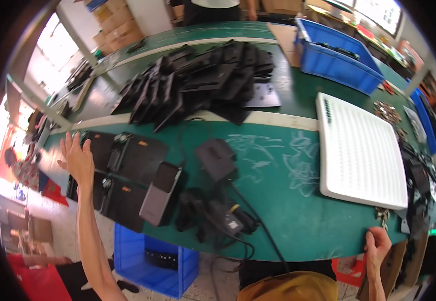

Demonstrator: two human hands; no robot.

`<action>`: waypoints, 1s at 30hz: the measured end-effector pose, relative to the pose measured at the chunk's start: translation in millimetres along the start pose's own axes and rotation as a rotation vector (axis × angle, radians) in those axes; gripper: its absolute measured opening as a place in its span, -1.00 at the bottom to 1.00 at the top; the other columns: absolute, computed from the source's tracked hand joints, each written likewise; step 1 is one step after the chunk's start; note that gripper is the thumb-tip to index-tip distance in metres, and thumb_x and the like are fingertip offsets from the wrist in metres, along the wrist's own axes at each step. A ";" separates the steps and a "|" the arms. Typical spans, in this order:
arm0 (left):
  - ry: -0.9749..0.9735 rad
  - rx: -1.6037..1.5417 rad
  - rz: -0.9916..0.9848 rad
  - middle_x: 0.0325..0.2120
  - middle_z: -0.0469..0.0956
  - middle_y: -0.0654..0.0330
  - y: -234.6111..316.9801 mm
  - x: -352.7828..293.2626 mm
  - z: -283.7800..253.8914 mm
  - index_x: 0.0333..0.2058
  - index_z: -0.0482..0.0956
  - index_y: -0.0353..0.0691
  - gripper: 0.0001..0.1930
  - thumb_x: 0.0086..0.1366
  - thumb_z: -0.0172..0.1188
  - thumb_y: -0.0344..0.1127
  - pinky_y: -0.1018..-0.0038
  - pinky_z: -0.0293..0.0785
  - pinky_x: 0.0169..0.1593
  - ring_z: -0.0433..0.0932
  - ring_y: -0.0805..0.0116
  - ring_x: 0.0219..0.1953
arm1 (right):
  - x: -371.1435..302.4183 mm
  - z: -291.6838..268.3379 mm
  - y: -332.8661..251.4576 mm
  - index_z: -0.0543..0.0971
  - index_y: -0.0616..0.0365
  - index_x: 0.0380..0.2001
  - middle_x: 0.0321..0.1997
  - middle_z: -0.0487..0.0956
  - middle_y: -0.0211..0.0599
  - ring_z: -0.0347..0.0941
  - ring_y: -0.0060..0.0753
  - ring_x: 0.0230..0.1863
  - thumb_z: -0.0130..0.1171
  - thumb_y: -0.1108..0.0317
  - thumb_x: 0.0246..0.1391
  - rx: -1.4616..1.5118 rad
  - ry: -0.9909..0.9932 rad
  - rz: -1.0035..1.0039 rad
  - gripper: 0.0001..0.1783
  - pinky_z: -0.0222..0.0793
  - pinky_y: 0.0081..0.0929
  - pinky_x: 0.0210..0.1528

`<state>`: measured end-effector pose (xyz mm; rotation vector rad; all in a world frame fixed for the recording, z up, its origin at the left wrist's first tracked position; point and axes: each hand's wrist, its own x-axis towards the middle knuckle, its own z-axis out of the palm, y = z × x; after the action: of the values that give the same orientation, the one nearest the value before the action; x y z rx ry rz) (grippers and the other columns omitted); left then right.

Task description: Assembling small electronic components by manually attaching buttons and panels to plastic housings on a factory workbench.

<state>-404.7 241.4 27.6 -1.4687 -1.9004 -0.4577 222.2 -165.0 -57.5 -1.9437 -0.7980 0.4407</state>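
Observation:
At the far left of the green table, my left hand (78, 158) is open, fingers spread, over the edge of several flat black panels (142, 158) with small metal hinge-like parts (119, 143) on them. To the right of the panels lies a grey and black rectangular device (160, 194). A black box-shaped unit (217, 159) and a tangle of black cables (213, 213) are beside it. My right hand (378, 246) is at the table's near right edge with fingers curled together, just below small metal pieces (382, 215); what it pinches, if anything, is hidden.
A heap of black plastic parts (203, 80) covers the table's back. At right stand a white ribbed tray (361, 150) and a blue crate (335, 65). Below the near edge is a blue bin (188, 271). One person in red (37, 281) is at lower left, another (211, 14) across the table.

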 end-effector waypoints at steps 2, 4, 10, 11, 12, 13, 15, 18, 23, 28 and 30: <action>0.045 -0.240 0.179 0.31 0.29 0.20 53.1 -12.6 -32.2 0.11 0.55 -0.08 -0.60 0.30 0.18 -0.20 -0.30 -0.07 0.31 0.12 0.12 0.41 | -1.0 0.4 -4.9 0.56 0.22 -0.31 -0.53 0.45 -0.55 0.31 -0.76 -0.62 0.18 0.58 0.11 0.022 -0.011 -0.015 -0.92 0.22 -0.74 -0.62; 0.081 -0.494 0.458 0.28 0.33 0.17 130.1 -42.8 -87.2 0.06 0.55 -0.13 -0.59 0.22 0.24 -0.25 -0.25 -0.07 0.33 0.18 0.08 0.37 | -1.2 -1.5 -7.2 0.56 0.23 -0.33 -0.55 0.46 -0.54 0.33 -0.76 -0.62 0.19 0.58 0.10 0.028 0.009 -0.024 -0.94 0.24 -0.73 -0.62; -0.315 -0.822 1.227 0.14 0.41 -0.05 260.3 -150.7 -226.9 -0.03 0.50 -0.24 -0.54 0.09 0.33 -0.23 -0.30 -0.06 0.29 0.30 0.01 0.27 | 4.3 -1.2 -17.7 0.59 0.25 -0.32 -0.60 0.49 -0.53 0.37 -0.74 -0.62 0.24 0.55 0.08 0.070 -0.117 0.005 -0.93 0.28 -0.72 -0.58; -0.344 -0.849 1.281 0.13 0.41 -0.08 271.6 -169.5 -232.9 -0.03 0.50 -0.27 -0.52 0.09 0.34 -0.20 -0.32 -0.05 0.28 0.30 0.01 0.27 | 5.4 -1.8 -24.0 0.60 0.27 -0.32 -0.60 0.51 -0.51 0.40 -0.73 -0.60 0.27 0.54 0.07 0.071 -0.152 0.042 -0.91 0.32 -0.70 -0.55; -0.372 -0.875 1.338 0.12 0.41 -0.10 283.2 -186.7 -232.3 -0.03 0.49 -0.31 -0.50 0.08 0.34 -0.18 -0.33 -0.05 0.27 0.30 0.01 0.26 | 6.7 -3.9 -29.6 0.60 0.27 -0.32 -0.60 0.51 -0.51 0.40 -0.73 -0.60 0.27 0.54 0.07 0.076 -0.140 0.041 -0.91 0.32 -0.70 -0.55; -0.364 -0.867 1.343 0.12 0.41 -0.10 290.5 -200.5 -232.5 -0.03 0.49 -0.31 -0.50 0.08 0.34 -0.18 -0.33 -0.05 0.27 0.30 0.01 0.26 | 8.7 -7.0 -36.2 0.60 0.27 -0.32 -0.58 0.52 -0.48 0.41 -0.72 -0.59 0.28 0.54 0.05 0.042 -0.237 -0.004 -0.89 0.33 -0.69 -0.55; -0.395 -0.742 1.404 0.10 0.41 -0.15 301.5 -219.0 -233.7 -0.04 0.48 -0.37 -0.49 0.10 0.34 -0.19 -0.33 -0.04 0.27 0.30 0.01 0.25 | 16.6 -14.1 -51.5 0.60 0.27 -0.30 -0.54 0.55 -0.36 0.47 -0.57 -0.58 0.29 0.58 -0.02 -0.137 -0.364 -0.356 -0.84 0.37 -0.60 -0.53; -0.500 -0.593 1.422 0.07 0.42 -0.17 302.3 -222.3 -235.0 -0.05 0.48 -0.41 -0.49 0.09 0.34 -0.20 -0.31 -0.01 0.27 0.32 0.02 0.23 | 41.8 -12.6 -92.3 0.60 0.25 -0.29 -0.50 0.55 -0.24 0.52 -0.37 -0.53 0.29 0.62 -0.07 -0.196 -0.432 -0.688 -0.79 0.40 -0.50 -0.50; -0.495 -0.688 1.344 0.08 0.40 -0.11 305.8 -230.0 -239.3 -0.03 0.48 -0.40 -0.49 0.07 0.36 -0.26 -0.19 0.08 0.28 0.34 0.01 0.20 | 103.9 16.0 -110.2 0.60 0.23 -0.30 -0.41 0.57 -0.17 0.56 -0.18 -0.41 0.25 0.56 -0.01 -0.119 -0.377 -0.748 -0.85 0.45 -0.39 -0.38; -0.458 -0.880 1.115 0.14 0.36 -0.09 311.1 -218.3 -251.7 0.05 0.45 -0.37 -0.43 0.03 0.37 -0.39 -0.03 0.20 0.27 0.29 -0.04 0.24 | 141.2 54.8 -111.3 0.62 0.27 -0.26 -0.34 0.60 -0.18 0.57 -0.28 -0.32 0.22 0.51 0.04 -0.192 -0.432 -0.859 -0.84 0.48 -0.36 -0.24; -0.392 -0.978 1.122 0.18 0.33 -0.11 329.5 -212.2 -249.4 0.11 0.41 -0.35 -0.37 0.01 0.37 -0.44 0.00 0.24 0.26 0.23 -0.10 0.29 | 152.8 59.6 -111.5 0.62 0.27 -0.26 -0.33 0.61 -0.18 0.57 -0.28 -0.32 0.23 0.49 0.05 -0.205 -0.468 -0.815 -0.84 0.48 -0.35 -0.23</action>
<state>9.0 30.5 13.2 -3.0989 -0.7147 -0.5694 257.9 15.9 15.4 -1.5188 -1.8899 0.3122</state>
